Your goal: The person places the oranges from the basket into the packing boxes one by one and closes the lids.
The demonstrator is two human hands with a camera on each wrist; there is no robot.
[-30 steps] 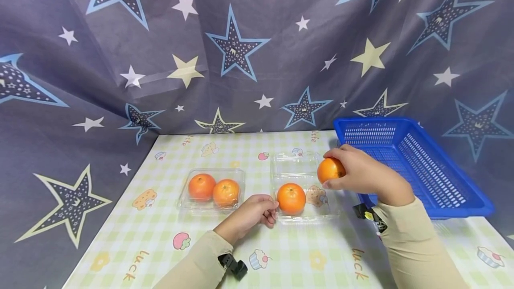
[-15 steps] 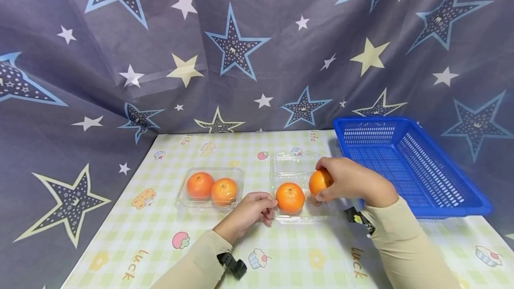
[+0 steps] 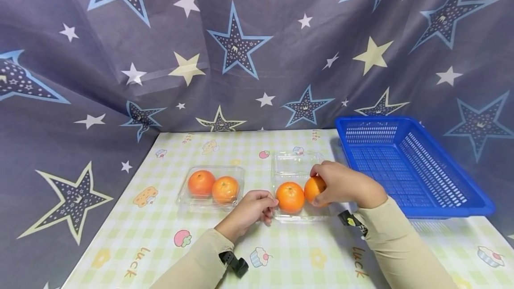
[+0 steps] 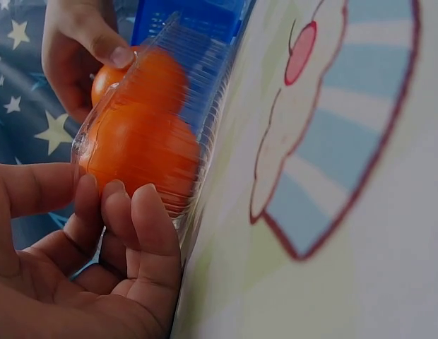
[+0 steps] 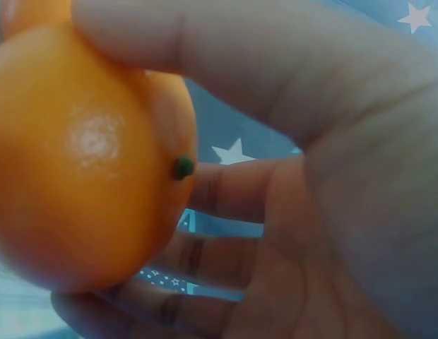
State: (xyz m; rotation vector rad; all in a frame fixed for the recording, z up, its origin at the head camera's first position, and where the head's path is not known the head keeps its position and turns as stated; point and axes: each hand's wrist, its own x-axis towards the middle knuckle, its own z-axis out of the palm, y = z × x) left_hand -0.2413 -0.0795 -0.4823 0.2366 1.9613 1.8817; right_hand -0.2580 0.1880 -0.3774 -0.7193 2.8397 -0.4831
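Observation:
My right hand (image 3: 347,185) grips an orange (image 3: 313,189) in the right half of an open clear plastic clamshell box (image 3: 301,218). The right wrist view shows thumb and fingers around this orange (image 5: 85,162), its green stem end towards the palm. A second orange (image 3: 290,197) sits beside it in the left half of the box. At the box's left edge is my left hand (image 3: 250,212); in the left wrist view its thumb and curled fingers (image 4: 154,219) pinch the clear rim. The box's lid (image 3: 297,164) lies folded back, away from me.
A closed clear box (image 3: 185,200) with two oranges (image 3: 201,183) stands to the left. At the back right is a blue perforated basket (image 3: 462,182). A checked cloth (image 3: 225,262) covers the table, and a star-printed curtain (image 3: 241,92) hangs behind it.
My right hand has carried its orange left and down into the box, next to the other orange. The left hand has stayed at the box's left edge.

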